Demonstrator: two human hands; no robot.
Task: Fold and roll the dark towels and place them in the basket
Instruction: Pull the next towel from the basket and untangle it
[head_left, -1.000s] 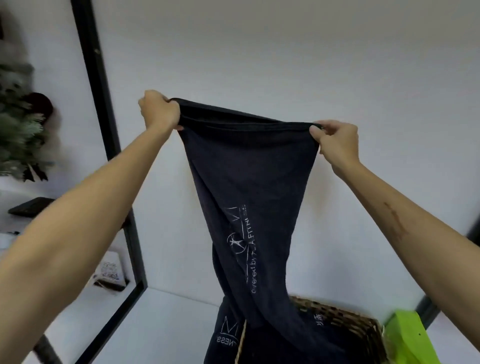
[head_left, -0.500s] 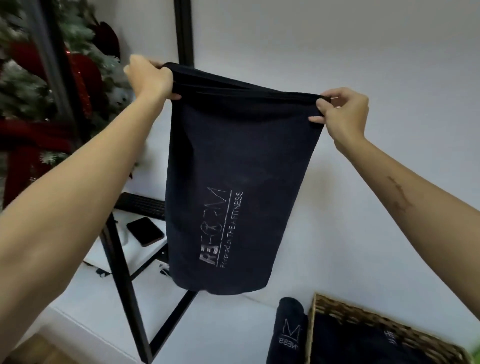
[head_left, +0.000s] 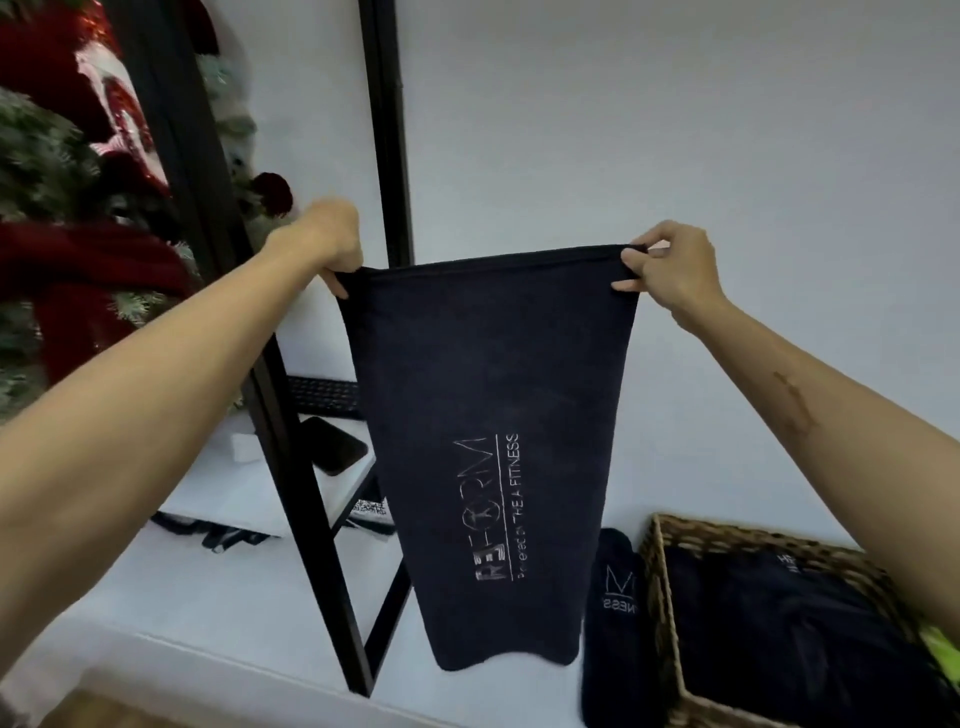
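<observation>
Clearly, towel (head_left: 483, 415) reads "REFORM", "FITNESS".

An office: keyboard (head_left: 324, 396) and phone (head_left: 332, 445) on a desk (head_left: 244, 488).

Landmark: black metal frame post (head_left: 291, 415), slanting up from the white surface (head_left: 218, 613).
Behind the post, left: frosted green Christmas tree with red decorations (head_left: 62, 171).
Right of the post, on a white shelf (head_left: 343, 493): black rectangular phone (head_left: 332, 444) lying flat.
Beyond the phone: black keyboard (head_left: 324, 395) against the white wall (head_left: 675, 130).
Far right from the post: bright green object (head_left: 943, 647), mostly hidden.
</observation>
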